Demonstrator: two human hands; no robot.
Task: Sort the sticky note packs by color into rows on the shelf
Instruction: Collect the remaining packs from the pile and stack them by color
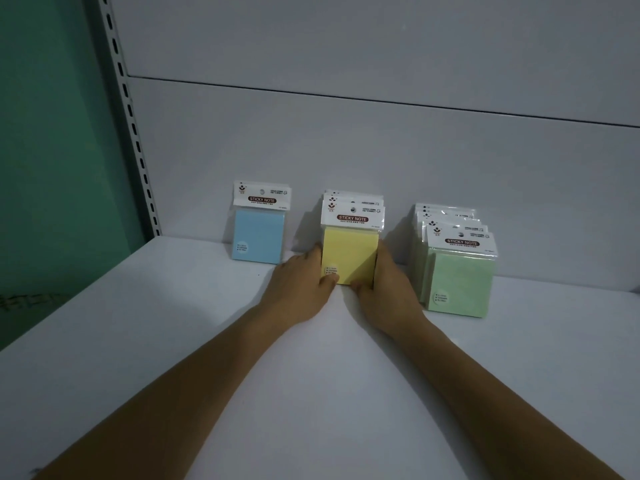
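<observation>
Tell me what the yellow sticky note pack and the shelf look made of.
Yellow sticky note pack: matte paper block, seemingly in a clear plastic sleeve under a white printed header card. Shelf: smooth matte surface, likely painted metal given the slotted upright beside it, though board is possible.

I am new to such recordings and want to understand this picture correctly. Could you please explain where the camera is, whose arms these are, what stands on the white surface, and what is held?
There is no machine here. A person wears a camera on the head, so you look forward and down along their own two bare arms. The white surface is a shelf. Sticky note packs stand on it, sorted by color: blue packs on the left, yellow packs in the middle, green packs on the right. The left hand and the right hand hold the yellow packs from both sides, with the thumbs at the front.
</observation>
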